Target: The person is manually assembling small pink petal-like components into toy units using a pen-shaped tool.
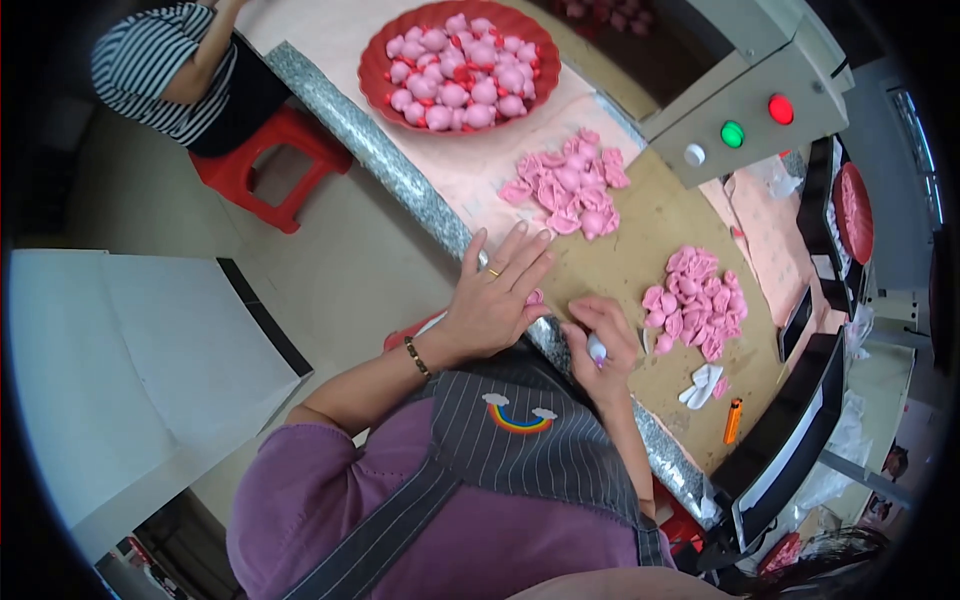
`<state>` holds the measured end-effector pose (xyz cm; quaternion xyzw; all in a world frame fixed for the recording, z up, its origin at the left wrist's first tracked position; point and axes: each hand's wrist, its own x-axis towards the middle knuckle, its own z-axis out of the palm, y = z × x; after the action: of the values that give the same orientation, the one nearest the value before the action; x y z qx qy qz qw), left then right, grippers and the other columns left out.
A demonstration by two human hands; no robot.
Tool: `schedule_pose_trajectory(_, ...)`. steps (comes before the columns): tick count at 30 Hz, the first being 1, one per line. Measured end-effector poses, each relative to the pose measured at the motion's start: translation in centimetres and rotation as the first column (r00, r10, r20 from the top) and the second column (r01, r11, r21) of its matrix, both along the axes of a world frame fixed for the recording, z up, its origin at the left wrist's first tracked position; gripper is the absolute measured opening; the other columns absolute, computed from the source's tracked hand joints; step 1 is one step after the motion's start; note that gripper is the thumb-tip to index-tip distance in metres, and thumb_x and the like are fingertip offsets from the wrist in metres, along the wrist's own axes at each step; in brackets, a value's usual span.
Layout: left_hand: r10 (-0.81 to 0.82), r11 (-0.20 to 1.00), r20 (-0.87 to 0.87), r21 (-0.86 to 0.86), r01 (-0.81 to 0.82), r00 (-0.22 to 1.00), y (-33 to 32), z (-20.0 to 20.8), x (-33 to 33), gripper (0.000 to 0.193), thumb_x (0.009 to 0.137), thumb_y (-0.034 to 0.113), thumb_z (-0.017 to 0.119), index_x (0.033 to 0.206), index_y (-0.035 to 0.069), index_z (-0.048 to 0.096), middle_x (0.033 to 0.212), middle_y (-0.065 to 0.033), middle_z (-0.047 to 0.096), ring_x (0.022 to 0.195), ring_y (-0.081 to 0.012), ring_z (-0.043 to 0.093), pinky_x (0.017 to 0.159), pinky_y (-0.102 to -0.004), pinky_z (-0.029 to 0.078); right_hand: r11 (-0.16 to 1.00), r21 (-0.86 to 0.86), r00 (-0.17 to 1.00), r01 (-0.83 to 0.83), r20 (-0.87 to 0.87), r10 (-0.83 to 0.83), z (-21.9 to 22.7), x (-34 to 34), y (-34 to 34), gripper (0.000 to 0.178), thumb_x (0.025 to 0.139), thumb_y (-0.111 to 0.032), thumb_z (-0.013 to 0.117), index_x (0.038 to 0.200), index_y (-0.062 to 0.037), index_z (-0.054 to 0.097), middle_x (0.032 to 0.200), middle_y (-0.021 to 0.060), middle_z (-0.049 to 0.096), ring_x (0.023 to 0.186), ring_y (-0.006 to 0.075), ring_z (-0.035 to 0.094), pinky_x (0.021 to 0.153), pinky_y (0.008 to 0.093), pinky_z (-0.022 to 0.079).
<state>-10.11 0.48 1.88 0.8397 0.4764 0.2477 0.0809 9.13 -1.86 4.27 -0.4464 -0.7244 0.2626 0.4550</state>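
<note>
Over the table's near edge, my left hand [497, 290] has its fingers stretched out and apart. A small pink piece [535, 297] shows in the gap between its thumb and index finger; whether they grip it cannot be made out. Just to the right, my right hand [605, 340] is closed around a slim tool [597, 349] with a rounded whitish-lilac end. The tool's other end is hidden. Beyond the hands lies a loose heap of soft pink moulded pieces [570, 180], with round bodies and thin flaps. A second pink heap [695, 300] lies right of my right hand.
A red round basin [373, 85] full of pink pieces stands at the far side. White finger cots [702, 386] and an orange lighter [734, 420] lie at right. A grey control box [750, 110] overhangs the table. At far left, a person [165, 75] sits on a red stool [275, 205].
</note>
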Motion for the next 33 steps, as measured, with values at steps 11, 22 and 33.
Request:
schedule_pose_trajectory(11,-0.091,0.994,0.037,0.068,0.088,0.995,9.7,0.7,4.0,0.063,0.076,0.045,0.072,0.133,0.026,0.054,0.152,-0.0172,0.026,0.131,-0.0452,0.033,0.102,-0.0671,0.024,0.991,-0.132,0.996,0.031,-0.081,-0.042,-1.1,-0.2,-0.6,0.014,0.075,0.007,0.066,0.088,0.0046,0.066,0.086,0.0139,0.064,0.081,0.0229,0.062,0.073,0.0299,0.049)
schedule_pose_trajectory(22,-0.266,0.939,0.386,0.312,0.146,0.883,15.3,-0.7,4.1,0.009,0.073,0.011,0.068,0.082,0.01,0.071,0.104,-0.0123,0.058,0.087,-0.0272,0.057,0.074,-0.0381,0.047,0.994,-0.106,0.997,0.018,-0.078,-0.026,-1.6,-0.5,0.4,0.009,0.076,0.006,0.066,0.084,0.0042,0.065,0.082,0.0131,0.064,0.077,0.0213,0.06,0.07,0.0293,0.048)
schedule_pose_trajectory(33,0.096,0.995,0.907,-0.08,-0.055,0.411,21.9,10.4,-10.2,0.01,0.081,0.002,0.071,0.09,0.005,0.074,0.099,-0.0061,0.067,0.092,-0.0131,0.063,0.082,-0.0267,0.051,0.991,-0.103,0.996,0.09,-0.015,-0.092,-0.8,-0.4,0.7,0.007,0.076,0.004,0.067,0.082,0.0031,0.065,0.08,0.0149,0.065,0.073,0.0242,0.062,0.066,0.0317,0.05)
